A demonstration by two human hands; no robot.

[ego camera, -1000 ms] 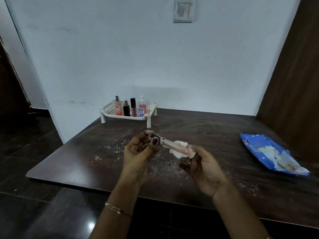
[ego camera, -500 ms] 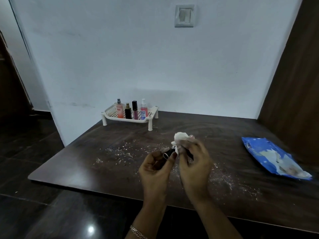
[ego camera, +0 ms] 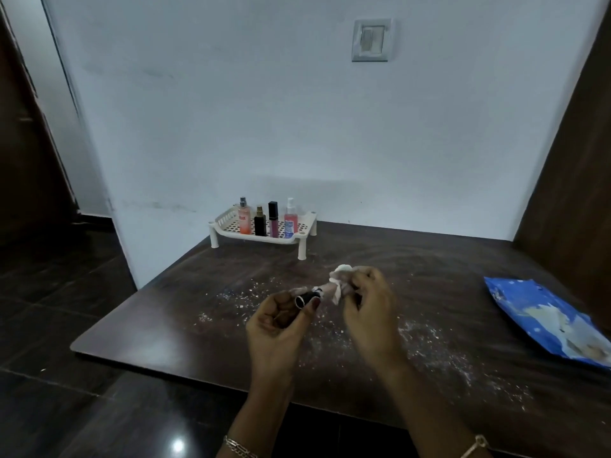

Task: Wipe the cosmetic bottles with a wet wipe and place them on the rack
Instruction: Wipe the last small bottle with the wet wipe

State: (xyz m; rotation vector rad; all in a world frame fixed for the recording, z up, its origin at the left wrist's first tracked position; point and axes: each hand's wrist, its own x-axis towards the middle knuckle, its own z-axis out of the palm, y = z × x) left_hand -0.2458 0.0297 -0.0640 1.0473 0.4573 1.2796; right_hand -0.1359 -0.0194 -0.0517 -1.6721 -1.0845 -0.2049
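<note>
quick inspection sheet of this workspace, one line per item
surface: dark table, dusted with white specks
job's things: black-capped bottle held above the table, wet wipe wrapped round its body; white rack at the back carries four upright bottles
clutter: blue wipe pack lying at right
grippers: left hand pinches the bottle's cap; right hand grips the wipe on it
cables: nothing seen
surroundings: white wall with switch, wood panel at right, dark tiled floor
</note>
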